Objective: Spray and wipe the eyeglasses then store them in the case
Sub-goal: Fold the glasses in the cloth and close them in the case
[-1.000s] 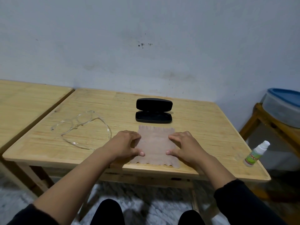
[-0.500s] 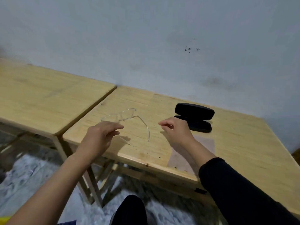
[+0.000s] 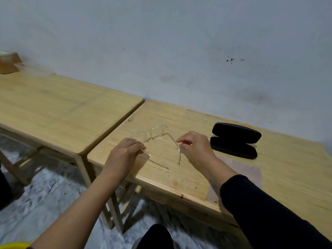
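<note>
Both hands hold a pair of clear-framed eyeglasses (image 3: 154,134) over the table (image 3: 287,173), near its left edge. The left hand (image 3: 124,153) pinches one temple arm between thumb and curled fingers, while the right hand (image 3: 195,148) pinches the other temple arm near its bend, its tip hanging down toward the tabletop. The lenses face away from the person, toward the back edge, and a thin shadow of the frame falls on the wood beneath. Whether the front of the frame touches the tabletop cannot be told. A black eyeglass case (image 3: 235,140) lies open just to the right of the right hand, toward the back edge, its lid raised. A brownish cleaning cloth (image 3: 248,171) lies flat on the wood in front of the case, reaching the front edge and partly hidden by the right forearm in a black sleeve (image 3: 265,209). A second wooden table (image 3: 59,112) stands just beside the left edge. Behind both rises a pale wall (image 3: 161,42) with a few dark specks.
</note>
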The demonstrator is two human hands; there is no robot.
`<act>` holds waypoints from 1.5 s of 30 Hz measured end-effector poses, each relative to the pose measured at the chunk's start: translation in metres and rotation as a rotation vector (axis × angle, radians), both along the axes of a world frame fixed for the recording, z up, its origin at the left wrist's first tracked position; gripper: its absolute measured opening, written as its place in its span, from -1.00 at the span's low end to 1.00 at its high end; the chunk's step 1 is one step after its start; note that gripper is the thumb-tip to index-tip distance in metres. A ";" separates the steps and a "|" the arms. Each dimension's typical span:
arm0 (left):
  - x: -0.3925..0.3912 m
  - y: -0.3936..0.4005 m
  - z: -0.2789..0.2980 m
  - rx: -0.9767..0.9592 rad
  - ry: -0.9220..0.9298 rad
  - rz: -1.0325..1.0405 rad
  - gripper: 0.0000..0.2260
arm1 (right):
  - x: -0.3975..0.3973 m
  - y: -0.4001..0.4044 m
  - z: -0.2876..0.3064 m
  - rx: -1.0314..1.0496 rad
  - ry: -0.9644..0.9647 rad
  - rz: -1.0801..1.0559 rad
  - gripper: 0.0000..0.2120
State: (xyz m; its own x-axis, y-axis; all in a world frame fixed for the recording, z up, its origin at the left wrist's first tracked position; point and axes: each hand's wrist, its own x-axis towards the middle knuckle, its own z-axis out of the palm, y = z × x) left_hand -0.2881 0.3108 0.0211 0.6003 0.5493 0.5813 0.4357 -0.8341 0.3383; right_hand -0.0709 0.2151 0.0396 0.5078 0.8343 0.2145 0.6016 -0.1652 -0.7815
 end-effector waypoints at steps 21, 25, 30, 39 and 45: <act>0.095 -0.052 0.048 -0.558 -0.525 -0.070 -0.88 | 0.049 -0.104 0.049 0.289 -0.046 -0.160 -0.82; 0.127 -0.080 0.043 -0.671 -0.463 -0.145 -0.86 | 0.066 -0.152 0.049 0.319 -0.022 -0.289 -0.76; 0.150 -0.109 0.033 -0.716 -0.351 -0.232 -0.90 | 0.080 -0.194 0.041 0.325 -0.005 -0.389 -0.72; 0.160 -0.123 0.021 -0.692 -0.271 -0.246 -0.90 | 0.085 -0.210 0.026 0.286 0.017 -0.411 -0.71; 0.162 -0.125 0.016 -0.707 -0.232 -0.238 -0.90 | 0.084 -0.212 0.020 0.277 0.028 -0.406 -0.75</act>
State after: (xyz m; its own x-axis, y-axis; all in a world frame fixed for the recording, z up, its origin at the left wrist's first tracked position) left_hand -0.1265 0.1859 0.0371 0.6544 0.7077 0.2664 0.1246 -0.4483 0.8851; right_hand 0.0130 0.0036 0.0592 0.7886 0.4815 0.3823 0.5102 -0.1655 -0.8440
